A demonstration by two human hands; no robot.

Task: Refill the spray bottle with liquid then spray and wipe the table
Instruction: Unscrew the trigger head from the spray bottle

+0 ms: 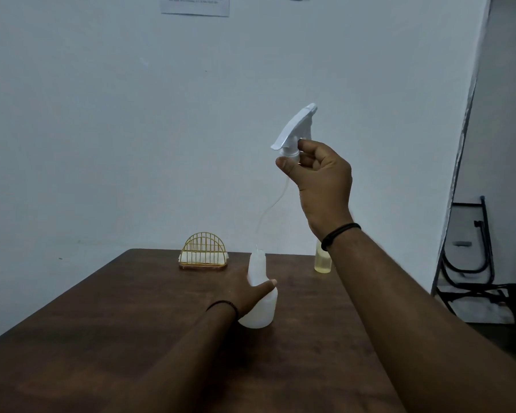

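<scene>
The translucent white spray bottle (258, 296) stands upright on the dark wooden bench (131, 323), its neck open with the top off. The left hand (245, 293) grasps its body, the thumb lying across the front and the other fingers hidden behind it. High above the bottle, the right hand (319, 177) pinches the collar of the white trigger spray head (295, 129) between its thumb and curled fingers (306, 144), the nozzle tilted up and away. From the head a thin clear dip tube (270, 207) curves down, its lower end reaching the bottle's open neck. Behind the right wrist, near the far edge of the bench, stands a bottle of pale yellow liquid (323, 260), partly hidden by the wrist. Beyond the left hand's fingers, a gold wire napkin holder (203, 251) with white napkins sits at the back of the bench. Both wrists wear thin dark bands.
</scene>
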